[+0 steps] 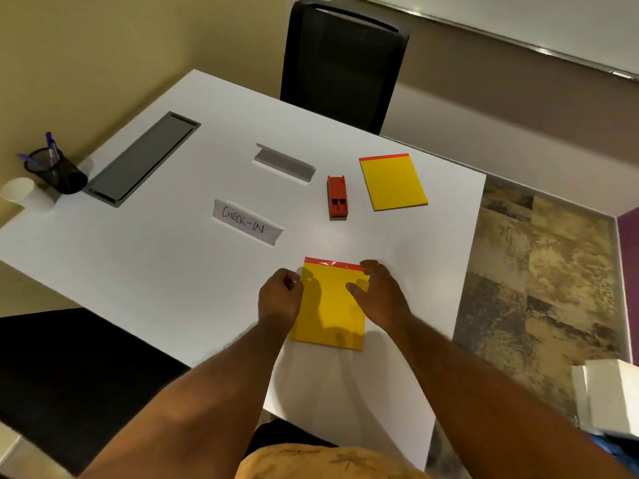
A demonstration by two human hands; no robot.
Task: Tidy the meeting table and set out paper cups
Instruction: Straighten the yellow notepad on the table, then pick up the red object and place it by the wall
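Note:
A yellow notepad with a red top strip [330, 305] lies flat near the front edge of the white table [155, 264]. My left hand [280, 297] pinches its left edge near the top. My right hand [375, 292] rests over its top right corner, fingers curled on the pad. A second yellow notepad [392, 181] lies further back on the right. A white paper cup [22, 195] lies on its side at the table's far left.
A red stapler [337, 201] sits between the pads. A folded "CHECK-IN" sign [246, 225] and a blank folded sign [285, 163] stand mid-table. A black mesh pen holder [57, 174] is beside a grey cable tray [141, 159]. A black chair [342, 63] stands behind.

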